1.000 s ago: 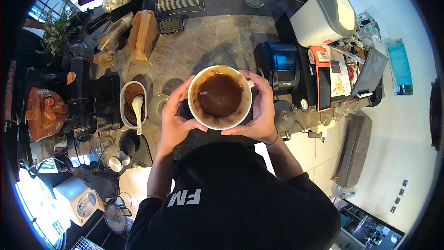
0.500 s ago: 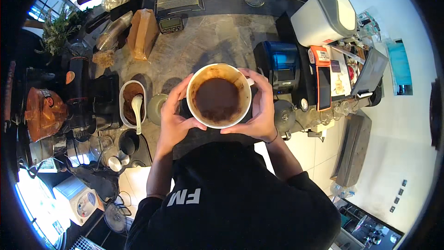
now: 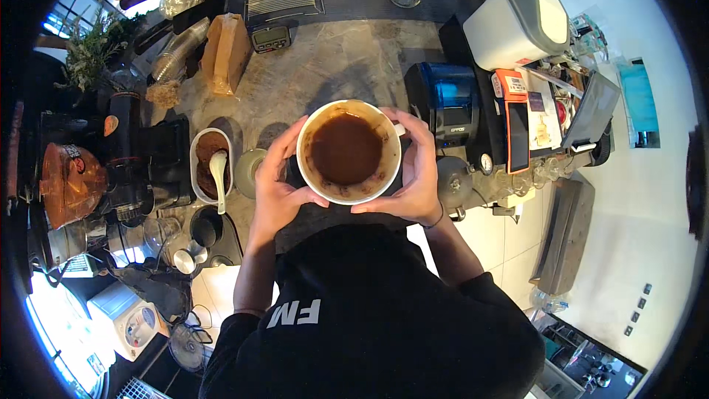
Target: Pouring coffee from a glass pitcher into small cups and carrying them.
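Note:
A large white cup (image 3: 354, 191) is held between my two hands in front of my chest, its mouth facing up. Dark brown liquid (image 3: 346, 149) lies in it, and brown stains streak the inner wall. My left hand (image 3: 276, 196) wraps the cup's left side, with the thumb at the near rim. Around the right side curls my right hand (image 3: 415, 185), close to the cup's small handle (image 3: 400, 130). Left of my left hand, a white oval container (image 3: 194, 162) holds brown powder and a pale spoon (image 3: 218, 177).
On the counter (image 3: 332, 52) stand a brown paper bag (image 3: 225, 55) and a small digital timer (image 3: 271, 38). A blue and black printer (image 3: 447, 103) is to the right, near a white bin (image 3: 509, 26). Glass jars and a dark grinder-like machine (image 3: 129, 148) line the left.
The liquid has shifted inside the cup, baring more stained wall along the near side. Both hands keep their hold in nearly the same place.

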Available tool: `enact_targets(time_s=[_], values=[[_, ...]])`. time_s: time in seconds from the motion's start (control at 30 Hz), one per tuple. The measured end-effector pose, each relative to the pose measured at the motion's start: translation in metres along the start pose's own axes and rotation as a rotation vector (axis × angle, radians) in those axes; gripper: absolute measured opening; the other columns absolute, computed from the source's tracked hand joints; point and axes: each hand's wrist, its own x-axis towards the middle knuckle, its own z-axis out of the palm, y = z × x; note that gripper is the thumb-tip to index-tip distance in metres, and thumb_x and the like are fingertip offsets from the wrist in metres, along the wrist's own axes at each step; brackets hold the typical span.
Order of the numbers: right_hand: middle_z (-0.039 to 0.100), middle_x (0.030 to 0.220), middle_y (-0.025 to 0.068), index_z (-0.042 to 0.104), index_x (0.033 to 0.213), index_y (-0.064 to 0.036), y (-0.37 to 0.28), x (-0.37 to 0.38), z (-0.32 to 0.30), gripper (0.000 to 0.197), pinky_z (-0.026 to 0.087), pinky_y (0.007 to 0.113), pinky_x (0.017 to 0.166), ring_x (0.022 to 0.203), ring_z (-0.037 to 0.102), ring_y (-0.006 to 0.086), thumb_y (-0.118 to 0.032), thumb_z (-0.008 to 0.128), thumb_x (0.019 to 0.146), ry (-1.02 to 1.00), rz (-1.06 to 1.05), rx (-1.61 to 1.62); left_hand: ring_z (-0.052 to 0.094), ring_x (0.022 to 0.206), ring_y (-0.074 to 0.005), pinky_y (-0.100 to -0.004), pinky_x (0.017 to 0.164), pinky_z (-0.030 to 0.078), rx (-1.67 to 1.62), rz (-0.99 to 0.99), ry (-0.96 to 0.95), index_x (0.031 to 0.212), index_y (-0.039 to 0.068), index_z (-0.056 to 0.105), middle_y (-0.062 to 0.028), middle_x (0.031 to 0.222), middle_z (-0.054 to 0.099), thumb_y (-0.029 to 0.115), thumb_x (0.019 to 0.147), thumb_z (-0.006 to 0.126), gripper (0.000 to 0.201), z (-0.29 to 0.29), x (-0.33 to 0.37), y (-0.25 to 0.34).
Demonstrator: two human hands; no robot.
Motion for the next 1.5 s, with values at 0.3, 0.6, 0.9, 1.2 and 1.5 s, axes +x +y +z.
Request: enact_targets(time_s=[0.3, 0.6, 0.9, 1.2, 1.5], values=[[0.042, 0.14, 0.0155, 0.032, 0.145, -0.0038, -0.006, 0.004, -0.007, 0.125, 0.032, 0.042, 0.11, 0.131, 0.042, 0.0284, -0.033, 0.101, 0.045, -0.087, 0.052, -0.103, 0.044, 0.138, -0.0264, -0.0389, 0.117, 0.031, 0.005, -0.035, 0.0, 0.147, 0.0, 0.039, -0.0148, 0.151, 0.043, 0.002, 0.048, 0.09, 0.111, 0.0, 0.001, -0.002], [0.04, 0.144, 0.0191, 0.039, 0.147, -0.0106, -0.05, 0.048, -0.026, 0.116, 0.027, 0.048, 0.109, 0.131, 0.039, 0.0396, -0.052, 0.091, 0.051, -0.347, -0.038, -0.425, 0.043, 0.139, -0.0271, -0.0393, 0.114, 0.034, 0.059, 0.004, -0.069, 0.15, 0.001, 0.033, -0.0161, 0.154, 0.039, 0.02, 0.052, 0.093, 0.116, -0.004, 0.003, -0.006], [0.035, 0.15, 0.0173, 0.032, 0.151, -0.018, -0.061, 0.095, -0.028, 0.118, 0.03, 0.05, 0.11, 0.137, 0.036, 0.0388, -0.04, 0.091, 0.051, -0.775, -0.221, -0.508, 0.05, 0.123, -0.0268, -0.0385, 0.094, 0.042, 0.229, 0.247, 0.184, 0.148, 0.005, 0.034, -0.018, 0.145, 0.043, 0.064, 0.036, 0.087, 0.137, -0.009, -0.04, -0.033], [0.045, 0.137, 0.0147, 0.032, 0.15, -0.0187, -0.044, 0.116, -0.018, 0.114, 0.034, 0.046, 0.11, 0.125, 0.045, 0.0358, -0.029, 0.091, 0.053, -1.004, -0.22, -0.415, 0.064, 0.078, -0.0246, -0.0371, 0.07, 0.048, 0.596, 0.315, 0.015, 0.084, 0.005, 0.066, -0.0049, 0.078, 0.064, 0.025, 0.067, 0.088, 0.034, -0.017, -0.095, -0.035], [0.045, 0.135, 0.0161, 0.034, 0.151, -0.0192, -0.046, 0.111, -0.017, 0.111, 0.037, 0.045, 0.108, 0.123, 0.045, 0.0366, -0.028, 0.089, 0.055, -0.957, -0.191, -0.361, 0.063, 0.078, -0.0261, -0.0375, 0.072, 0.051, 0.593, -0.176, -0.02, 0.093, 0.007, 0.067, -0.0075, 0.082, 0.064, 0.024, 0.079, 0.08, 0.026, -0.009, -0.107, -0.056]])
